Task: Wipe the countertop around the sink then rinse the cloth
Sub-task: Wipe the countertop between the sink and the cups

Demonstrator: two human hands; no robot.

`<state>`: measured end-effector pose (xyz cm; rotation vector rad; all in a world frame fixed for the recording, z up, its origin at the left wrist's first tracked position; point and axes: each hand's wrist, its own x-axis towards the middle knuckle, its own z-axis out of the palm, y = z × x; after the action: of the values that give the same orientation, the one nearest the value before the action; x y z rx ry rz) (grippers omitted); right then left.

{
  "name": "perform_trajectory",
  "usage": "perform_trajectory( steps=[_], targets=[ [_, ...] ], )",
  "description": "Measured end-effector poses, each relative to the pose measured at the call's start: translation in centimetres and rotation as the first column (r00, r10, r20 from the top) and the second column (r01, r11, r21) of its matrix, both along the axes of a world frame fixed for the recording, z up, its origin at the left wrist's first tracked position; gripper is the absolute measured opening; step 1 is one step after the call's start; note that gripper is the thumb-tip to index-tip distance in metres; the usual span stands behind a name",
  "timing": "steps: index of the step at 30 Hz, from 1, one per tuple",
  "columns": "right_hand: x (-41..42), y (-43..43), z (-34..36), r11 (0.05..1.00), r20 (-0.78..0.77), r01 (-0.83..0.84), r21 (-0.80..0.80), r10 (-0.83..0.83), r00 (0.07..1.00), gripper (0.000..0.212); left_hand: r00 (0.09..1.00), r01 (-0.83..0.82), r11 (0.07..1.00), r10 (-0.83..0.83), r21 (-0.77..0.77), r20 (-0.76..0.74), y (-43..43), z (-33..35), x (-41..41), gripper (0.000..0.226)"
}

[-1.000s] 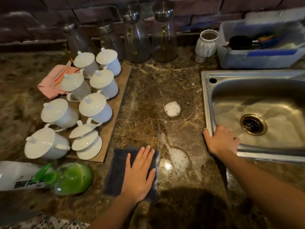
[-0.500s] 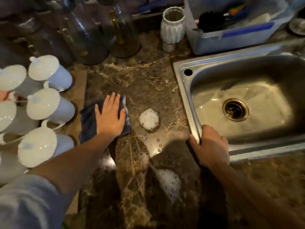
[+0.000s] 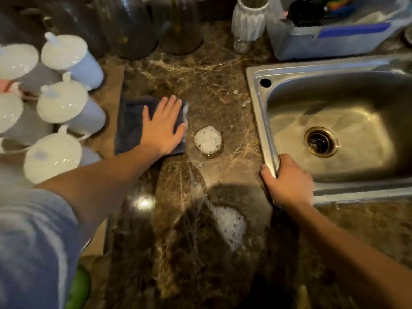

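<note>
The left hand [image 3: 163, 127] lies flat and spread, palm down, on a dark blue cloth [image 3: 131, 126], pinning it to the tabletop [image 3: 200, 81] rather than gripping it; an open palm like this spreads pressure over the fabric, which suits wiping. The right hand [image 3: 288, 182] is curled around the near left corner of the sink [image 3: 256, 103], thumb on the outer side and fingers over the rim, most likely as a brace while the other arm reaches forward.

The cloth sits on the stone to the left of the sink, its right edge near a round patch of foam [image 3: 207, 138] that it does not touch. A larger smear of suds [image 3: 229, 228] lies closer to the person, between the two arms, and small drops dot the wet stone around both. So the wiping looks only partly done: both soapy patches are left to clear, and the rinse comes after.

On the left of the cloth, white lidded cups [image 3: 63, 101] stand crowded on a board [image 3: 113, 85], just beside the cloth's far edge, so a wide leftward sweep could knock them. Dark glass jars [image 3: 133, 30] line the back, with a white ribbed holder [image 3: 248, 21] and a plastic tub [image 3: 330, 41] behind the sink. The basin is wet, its drain [image 3: 321, 141] open.
</note>
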<state>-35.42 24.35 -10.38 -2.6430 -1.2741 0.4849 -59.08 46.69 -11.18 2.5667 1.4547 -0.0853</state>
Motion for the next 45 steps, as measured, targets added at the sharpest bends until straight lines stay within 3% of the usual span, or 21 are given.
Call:
perform_trajectory(
  steps=[10, 16, 22, 26, 33, 37, 45],
  targets=[
    [0.3, -0.8, 0.2, 0.997, 0.006, -0.033, 0.071, 0.032, 0.999, 0.051, 0.999, -0.041, 0.998, 0.04, -0.048, -0.014, -25.2, 0.2, -2.8, 0.064],
    [0.4, -0.7, 0.4, 0.997, -0.032, -0.048, 0.055, 0.05, 0.998, 0.056, 0.956, -0.292, 0.956, 0.291, -0.016, -0.028, -30.1, -0.5, -4.6, 0.061],
    [0.9, -0.4, -0.1, 0.998, -0.057, -0.049, 0.049, 0.052, 0.997, 0.055, 0.9, -0.436, 0.9, 0.435, -0.029, -0.038, -26.2, -0.6, -1.8, 0.067],
    [1.0, 0.0, 0.0, 0.998, -0.071, -0.053, 0.038, 0.056, 0.996, 0.051, 0.889, -0.457, 0.89, 0.456, -0.012, -0.037, -19.0, -0.9, -1.3, 0.068],
    [0.7, 0.4, 0.3, 1.0, -0.087, 0.005, 0.008, -0.004, 0.996, 0.038, 0.975, -0.214, 0.977, 0.214, 0.006, -0.052, -3.8, -1.5, -0.5, 0.069],
    [0.7, 0.2, 0.2, 0.998, -0.072, -0.029, -0.049, 0.025, 0.997, 0.035, 0.986, -0.162, 0.987, 0.162, 0.003, -0.05, 2.9, -1.4, 1.8, 0.069],
    [0.5, 0.4, 0.1, 0.999, -0.09, -0.001, -0.041, -0.003, 0.996, 0.031, 0.993, 0.114, 0.993, -0.112, 0.026, -0.044, 4.0, -1.4, 1.7, 0.074]
  ],
)
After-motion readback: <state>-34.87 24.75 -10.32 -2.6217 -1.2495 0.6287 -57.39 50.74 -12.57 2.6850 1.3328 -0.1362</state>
